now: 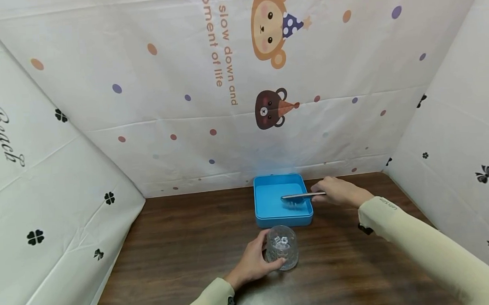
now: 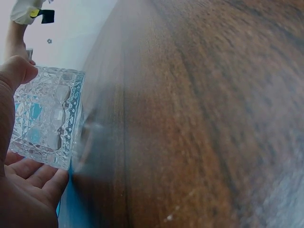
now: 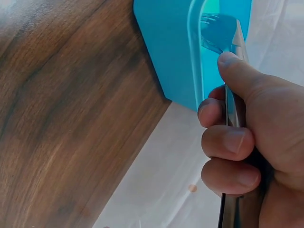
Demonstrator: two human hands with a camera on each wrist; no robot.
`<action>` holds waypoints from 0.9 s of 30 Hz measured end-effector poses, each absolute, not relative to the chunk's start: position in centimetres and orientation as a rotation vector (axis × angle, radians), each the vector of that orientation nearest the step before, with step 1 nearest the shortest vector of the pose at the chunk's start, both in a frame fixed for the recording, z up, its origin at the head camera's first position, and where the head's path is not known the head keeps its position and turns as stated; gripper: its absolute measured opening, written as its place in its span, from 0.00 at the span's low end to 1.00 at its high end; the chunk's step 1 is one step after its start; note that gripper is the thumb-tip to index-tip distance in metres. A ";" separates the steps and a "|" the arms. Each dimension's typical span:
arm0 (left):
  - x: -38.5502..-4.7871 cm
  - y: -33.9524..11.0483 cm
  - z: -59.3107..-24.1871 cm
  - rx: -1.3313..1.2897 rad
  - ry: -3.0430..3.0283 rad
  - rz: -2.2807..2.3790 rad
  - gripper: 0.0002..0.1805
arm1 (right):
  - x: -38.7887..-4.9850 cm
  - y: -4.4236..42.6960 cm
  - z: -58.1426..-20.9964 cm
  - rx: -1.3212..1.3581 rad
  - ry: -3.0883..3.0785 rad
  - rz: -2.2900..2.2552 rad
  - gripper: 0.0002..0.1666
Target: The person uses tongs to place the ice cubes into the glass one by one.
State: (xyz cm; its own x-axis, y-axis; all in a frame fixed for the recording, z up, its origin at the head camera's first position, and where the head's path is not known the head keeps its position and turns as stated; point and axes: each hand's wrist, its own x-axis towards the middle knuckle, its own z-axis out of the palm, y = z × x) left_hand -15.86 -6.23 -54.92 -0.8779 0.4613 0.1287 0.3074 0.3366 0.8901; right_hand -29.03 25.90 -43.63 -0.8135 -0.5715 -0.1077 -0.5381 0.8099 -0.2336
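Note:
A clear, patterned glass stands upright on the table, with several small clear cubes visible inside it. My left hand holds its side, thumb on one side and fingers on the other; the left wrist view shows the cut-glass wall close up. Metal tongs extend from my right hand over the blue box. In the right wrist view, the fingers curl round the handle and the thumb presses along it. The fork-like tip is inside the box, and I cannot tell whether it pinches anything.
The blue box stands at the back of the dark wooden table, near the printed white cloth. More white cloth hangs at the left and right. The glass stands just in front of the box.

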 end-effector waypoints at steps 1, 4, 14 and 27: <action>-15.9 -6.2 -54.9 0.711 2.446 1.579 0.42 | -29.1 25.9 -43.5 -0.885 2.823 -0.292 0.22; -15.9 -6.3 -54.9 0.716 2.445 1.582 0.42 | -29.2 25.9 -43.3 -0.941 2.809 -0.340 0.19; -16.0 -6.3 -54.9 0.705 2.440 1.577 0.42 | -29.2 26.2 -42.0 -1.098 2.855 -0.505 0.09; -15.9 -6.2 -55.0 0.706 2.434 1.581 0.42 | -27.8 26.6 -41.6 -1.070 2.902 -0.563 0.13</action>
State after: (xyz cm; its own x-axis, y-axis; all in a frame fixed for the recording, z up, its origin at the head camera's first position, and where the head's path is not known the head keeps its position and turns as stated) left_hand -15.92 -6.24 -54.96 -0.8771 0.4643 0.1231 0.3012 0.3321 0.8939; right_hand -27.82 26.62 -41.62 -0.7685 -0.6278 0.1237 -0.6285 0.7043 -0.3299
